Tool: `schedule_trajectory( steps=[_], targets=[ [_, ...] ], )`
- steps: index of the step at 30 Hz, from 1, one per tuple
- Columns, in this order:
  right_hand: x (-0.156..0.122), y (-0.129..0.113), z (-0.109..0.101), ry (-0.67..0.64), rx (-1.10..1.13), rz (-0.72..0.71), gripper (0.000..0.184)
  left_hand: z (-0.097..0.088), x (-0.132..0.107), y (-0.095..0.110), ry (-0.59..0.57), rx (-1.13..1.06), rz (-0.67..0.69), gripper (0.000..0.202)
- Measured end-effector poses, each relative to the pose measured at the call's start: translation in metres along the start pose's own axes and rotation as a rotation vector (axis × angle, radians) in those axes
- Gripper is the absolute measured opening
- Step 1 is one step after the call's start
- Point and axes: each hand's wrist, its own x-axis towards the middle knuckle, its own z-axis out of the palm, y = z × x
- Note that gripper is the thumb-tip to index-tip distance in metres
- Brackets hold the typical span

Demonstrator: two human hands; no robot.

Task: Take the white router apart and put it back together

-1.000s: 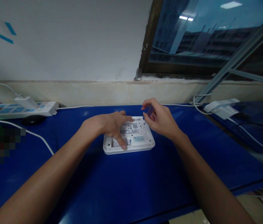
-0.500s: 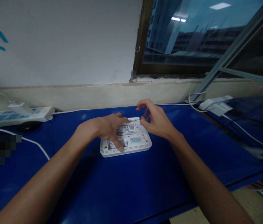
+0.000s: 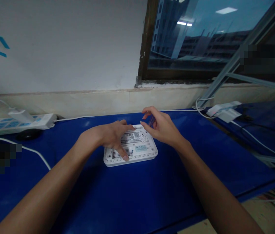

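A white router [image 3: 139,153] lies upside down on the table, showing its perforated underside and printed labels. My left hand [image 3: 113,138] grips it from above, with the fingers spread over the label area and one fingertip pressing near the front vents. Just above the router's far right corner, my right hand [image 3: 162,126] holds a small translucent bluish piece [image 3: 151,121] between its fingers. That piece is too small and partly hidden to identify, and it is not touching the router.
The blue tabletop [image 3: 137,195] runs under everything. A white power strip [image 3: 18,121] with a plugged-in adapter and white cables sits at the left. A white adapter [image 3: 222,109] and cables lie at the right, below a window and metal rail.
The whole scene has shifted left and slightly down in the picture as my head turned. The right hand's fingers have spread a little around the small piece. The left hand stays on the router.
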Motion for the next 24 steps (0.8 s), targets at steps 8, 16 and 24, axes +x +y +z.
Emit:
schedule_trajectory(
  steps=[8,16,24],
  targets=[
    [0.0004,-0.0008,-0.0005,-0.003,0.01,-0.026,0.047,0.0018,0.0017,-0.0023,0.007,-0.016,0.01,0.116],
    [0.0005,0.0002,0.0,0.005,0.0,-0.064,0.047,0.0022,0.0029,-0.0045,0.009,0.003,0.016,0.118],
    [0.0004,0.0008,0.0002,-0.028,0.032,-0.017,0.042,0.0009,0.0018,-0.0021,0.007,-0.003,0.003,0.119]
  ],
)
